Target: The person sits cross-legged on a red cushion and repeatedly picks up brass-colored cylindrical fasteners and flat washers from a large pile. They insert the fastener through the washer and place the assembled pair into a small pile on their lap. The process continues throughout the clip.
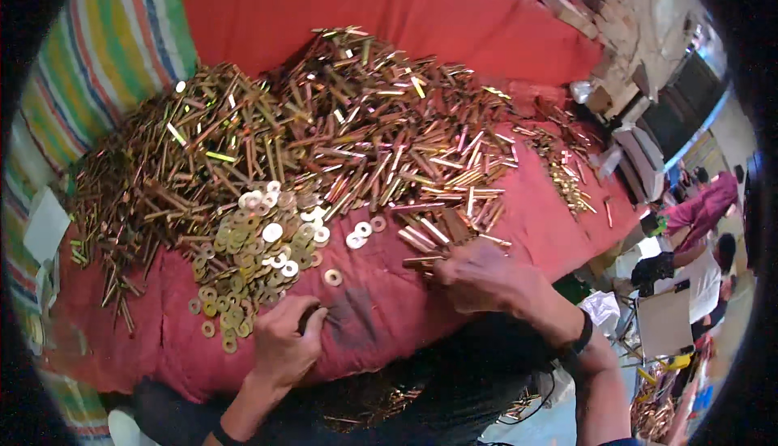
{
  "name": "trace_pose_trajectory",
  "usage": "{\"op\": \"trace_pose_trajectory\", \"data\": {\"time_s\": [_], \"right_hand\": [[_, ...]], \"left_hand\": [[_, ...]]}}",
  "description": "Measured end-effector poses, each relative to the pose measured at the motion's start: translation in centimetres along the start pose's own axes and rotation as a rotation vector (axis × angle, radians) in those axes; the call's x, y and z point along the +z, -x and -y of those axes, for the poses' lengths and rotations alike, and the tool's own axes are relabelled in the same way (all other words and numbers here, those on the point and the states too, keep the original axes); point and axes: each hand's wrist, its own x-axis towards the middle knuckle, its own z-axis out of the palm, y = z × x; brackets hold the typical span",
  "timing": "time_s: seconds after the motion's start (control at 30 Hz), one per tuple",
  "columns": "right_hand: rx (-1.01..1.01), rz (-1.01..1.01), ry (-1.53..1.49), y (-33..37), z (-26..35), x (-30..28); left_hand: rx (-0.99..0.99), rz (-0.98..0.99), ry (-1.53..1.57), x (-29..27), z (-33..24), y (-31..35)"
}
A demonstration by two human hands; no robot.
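A heap of flat brass-coloured washers [235,235] lies on the red cloth, with a few loose ones beside it. Just below the heap is my left hand [288,337], its fingers curled and thumb bent in; whatever they hold is hidden. Behind the washers rises a large pile of thin yellowish metal rods [356,130]. My right hand [486,280], somewhat blurred, is at the pile's near right edge. Its fingers close on metal rods [421,262] whose ends stick out to the left.
Red padded cloth [559,235] covers the work surface, with a striped sheet [121,33] at the left. More small metal parts [571,183] lie at the right. Beyond the right edge are a grey chair-like object [664,324], a person in pink [701,211] and various clutter.
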Motion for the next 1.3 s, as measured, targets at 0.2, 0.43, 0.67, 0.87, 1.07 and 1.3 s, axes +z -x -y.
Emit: {"op": "trace_pose_trajectory", "data": {"time_s": [0.2, 0.43, 0.67, 0.87, 1.07, 1.3], "right_hand": [[-0.143, -0.045, -0.270, -3.1, -2.5, -0.4], [0.187, -0.149, 0.160, -9.4, -3.1, -4.6], [0.462, -0.196, 0.098, -4.2, -5.4, -8.9], [0.850, -0.116, -0.151, 2.1, -2.4, -10.9], [1.021, 0.176, -0.476, 6.9, -0.8, -7.5], [0.688, -0.066, -0.488, 5.7, -2.4, -4.2]], "left_hand": [[0.008, 0.127, -0.039, 0.1, -0.3, -2.2], [0.090, 0.079, -0.007, 1.7, 0.3, -5.3], [0.208, 0.177, -0.151, 1.8, -1.0, -6.1], [0.461, 0.259, -0.331, 3.8, -1.2, -7.0], [0.539, 0.286, -0.266, 4.7, -0.7, -6.3], [0.603, 0.300, -0.278, 5.2, -0.6, -6.3]]}}
